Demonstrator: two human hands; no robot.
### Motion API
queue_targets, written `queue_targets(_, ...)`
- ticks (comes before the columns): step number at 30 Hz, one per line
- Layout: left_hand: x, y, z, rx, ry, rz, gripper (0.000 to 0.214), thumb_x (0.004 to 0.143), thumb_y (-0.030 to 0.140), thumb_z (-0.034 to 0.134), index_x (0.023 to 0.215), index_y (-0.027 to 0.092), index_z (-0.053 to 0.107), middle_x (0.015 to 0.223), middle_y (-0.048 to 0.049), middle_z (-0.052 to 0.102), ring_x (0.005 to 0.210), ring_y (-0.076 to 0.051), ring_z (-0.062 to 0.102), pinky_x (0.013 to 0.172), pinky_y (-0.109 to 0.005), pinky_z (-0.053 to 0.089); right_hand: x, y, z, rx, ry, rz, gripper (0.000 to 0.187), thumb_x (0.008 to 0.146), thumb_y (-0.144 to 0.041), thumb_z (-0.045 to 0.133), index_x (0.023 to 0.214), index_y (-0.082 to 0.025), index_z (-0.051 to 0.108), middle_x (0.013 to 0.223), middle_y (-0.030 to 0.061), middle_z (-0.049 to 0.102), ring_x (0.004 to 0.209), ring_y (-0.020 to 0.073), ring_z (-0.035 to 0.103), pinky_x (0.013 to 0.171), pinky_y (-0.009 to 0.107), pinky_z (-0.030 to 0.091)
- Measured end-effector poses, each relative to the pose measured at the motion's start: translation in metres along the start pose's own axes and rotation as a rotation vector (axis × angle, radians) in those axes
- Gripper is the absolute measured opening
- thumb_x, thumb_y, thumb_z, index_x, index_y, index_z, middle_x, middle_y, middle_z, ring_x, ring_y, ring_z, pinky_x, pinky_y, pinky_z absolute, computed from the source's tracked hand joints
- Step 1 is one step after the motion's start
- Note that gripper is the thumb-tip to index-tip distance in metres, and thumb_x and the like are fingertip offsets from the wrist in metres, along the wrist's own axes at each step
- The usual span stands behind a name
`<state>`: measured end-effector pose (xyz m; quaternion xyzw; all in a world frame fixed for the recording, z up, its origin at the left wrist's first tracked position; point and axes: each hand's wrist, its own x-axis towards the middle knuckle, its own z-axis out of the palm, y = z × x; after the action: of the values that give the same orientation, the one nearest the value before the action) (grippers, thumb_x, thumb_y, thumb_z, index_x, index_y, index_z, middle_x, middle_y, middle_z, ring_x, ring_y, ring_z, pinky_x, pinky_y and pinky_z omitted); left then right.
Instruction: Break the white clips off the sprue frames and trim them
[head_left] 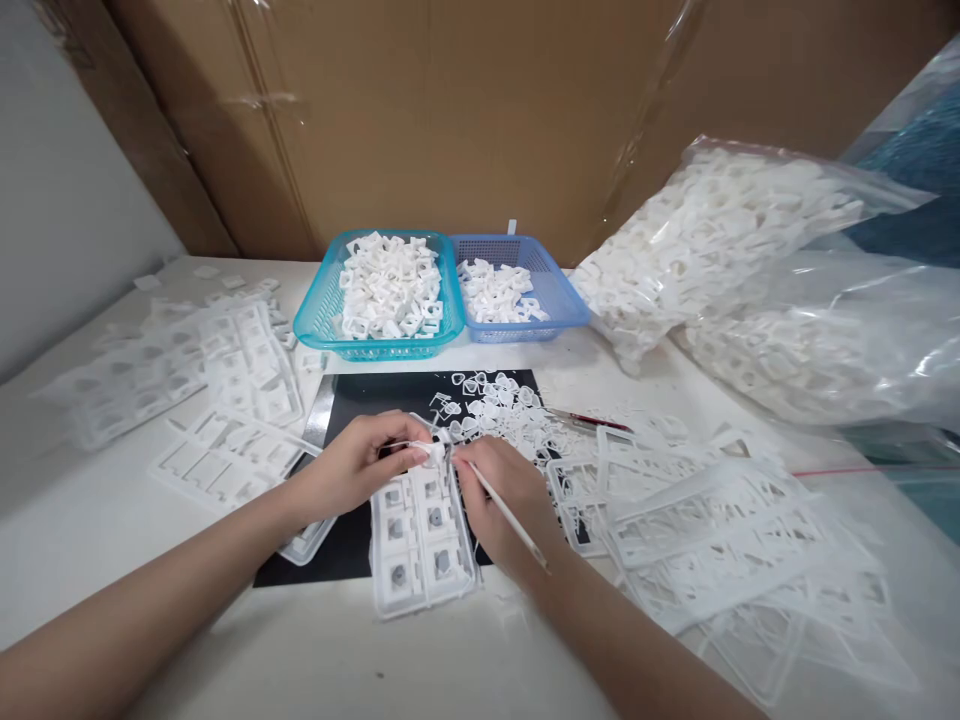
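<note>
While the left hand (371, 455) pinches a small white piece (433, 455) between thumb and forefinger, the right hand (510, 500) grips a slim pale stick (512, 517) in bent fingers, its rear end slanting back toward five o'clock. The two hands nearly meet at the piece; whether the stick's front end touches it, I cannot tell, as the fingers hide it. Taking that meeting point as the centre of the dial, with twelve straight ahead, a white moulded panel (421, 545) with two rows of recesses lies at six o'clock (its far end is covered by the hands). It rests on a black mat (367, 395) and reaches past the mat's near edge onto the table (300, 650).

At eleven stands a teal basket (322, 285) heaped with small white parts (390, 285), and just beside it, at one, a blue basket (559, 300) with a smaller heap. Thin white scraps (499, 405) are strewn toward two, near a red-handled tool (592, 420) between two and three. Two clear plastic bags slump around two o'clock, the upper bag (712, 230) bulging with white parts. Openwork white frames (720, 540) pile up between three and four, and more moulded sheets (225, 460) overlap from nine to ten.
</note>
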<state>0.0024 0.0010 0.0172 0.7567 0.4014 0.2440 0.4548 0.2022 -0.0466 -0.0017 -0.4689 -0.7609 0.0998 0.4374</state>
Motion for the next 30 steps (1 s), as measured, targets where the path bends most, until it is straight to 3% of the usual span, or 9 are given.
queue_targets(5,-0.004,-0.001,-0.004,-0.043,-0.022,0.01,0.019,0.094,0.032,0.049,0.091,0.018,0.061,0.084,-0.0015,0.061,0.074,-0.014,0.055,0.064,-0.023,0.042,-0.002,0.011,-0.001,-0.092,0.038,0.002,0.02,0.091,-0.009,0.042,0.08,-0.02,0.055,0.072,0.004,0.059,0.07,0.0178,0.056,0.066,0.029,0.044)
queue_targets(9,-0.005,0.004,-0.004,-0.015,-0.027,0.024,0.023,0.097,0.031,0.044,0.111,0.021,0.059,0.09,-0.0031,0.066,0.081,-0.017,0.058,0.069,-0.025,0.043,-0.004,0.014,-0.001,-0.098,-0.011,0.026,0.019,0.09,-0.009,0.041,0.082,-0.021,0.053,0.075,0.003,0.06,0.071,0.0168,0.057,0.065,0.027,0.044)
queue_targets(11,-0.004,0.006,-0.005,0.018,-0.024,0.041,0.024,0.097,0.03,0.044,0.106,0.022,0.065,0.093,-0.0044,0.067,0.086,-0.019,0.06,0.075,-0.028,0.044,-0.006,0.012,0.0,-0.099,-0.037,0.037,0.019,0.09,-0.009,0.04,0.082,-0.021,0.053,0.075,0.0032,0.06,0.07,0.017,0.057,0.065,0.027,0.044)
queue_targets(13,-0.002,0.005,-0.006,-0.02,0.072,0.023,0.025,0.095,0.033,0.048,0.095,0.021,0.069,0.1,-0.0062,0.068,0.095,-0.022,0.06,0.084,-0.031,0.045,-0.006,0.009,0.0,-0.102,-0.052,0.043,0.02,0.091,-0.01,0.04,0.081,-0.021,0.054,0.073,0.0038,0.06,0.07,0.0174,0.057,0.063,0.028,0.044)
queue_targets(17,0.0,-0.003,-0.014,-0.152,0.342,-0.06,0.021,0.094,0.038,0.05,0.098,0.022,0.064,0.117,-0.0061,0.065,0.11,-0.023,0.054,0.092,-0.033,0.042,-0.006,0.003,-0.001,-0.074,-0.025,0.047,0.022,0.09,-0.01,0.041,0.079,-0.02,0.057,0.072,0.0051,0.063,0.069,0.0179,0.06,0.062,0.029,0.046)
queue_targets(19,-0.001,-0.005,-0.016,-0.22,0.357,-0.102,0.021,0.095,0.038,0.05,0.099,0.022,0.063,0.109,-0.0051,0.067,0.097,-0.02,0.056,0.085,-0.03,0.044,-0.004,0.0,-0.004,-0.036,0.02,0.059,0.019,0.091,-0.012,0.043,0.082,-0.02,0.059,0.074,0.0047,0.065,0.07,0.0174,0.062,0.064,0.028,0.049)
queue_targets(24,-0.007,0.004,-0.003,-0.517,0.206,-0.2,0.027,0.092,0.037,0.056,0.116,0.025,0.057,0.079,0.0006,0.066,0.064,-0.012,0.052,0.066,-0.025,0.044,0.005,-0.011,-0.02,0.116,0.098,0.166,0.015,0.089,-0.019,0.056,0.101,-0.022,0.065,0.085,0.0027,0.072,0.076,0.0159,0.068,0.068,0.027,0.054)
queue_targets(28,-0.01,0.013,0.011,-0.578,0.209,-0.264,0.023,0.088,0.039,0.061,0.092,0.017,0.064,0.072,0.0004,0.061,0.058,-0.01,0.05,0.06,-0.023,0.043,0.012,-0.017,-0.036,0.339,0.095,0.314,0.012,0.085,-0.018,0.062,0.089,-0.024,0.072,0.083,0.0026,0.071,0.074,0.0161,0.067,0.064,0.028,0.054)
queue_targets(30,-0.011,0.015,0.016,-0.559,0.228,-0.287,0.023,0.087,0.039,0.063,0.091,0.016,0.064,0.069,0.0012,0.059,0.057,-0.01,0.05,0.059,-0.022,0.043,0.012,-0.019,-0.038,0.381,0.081,0.327,0.009,0.082,-0.017,0.065,0.083,-0.024,0.071,0.079,0.0019,0.069,0.071,0.0156,0.065,0.061,0.027,0.053)
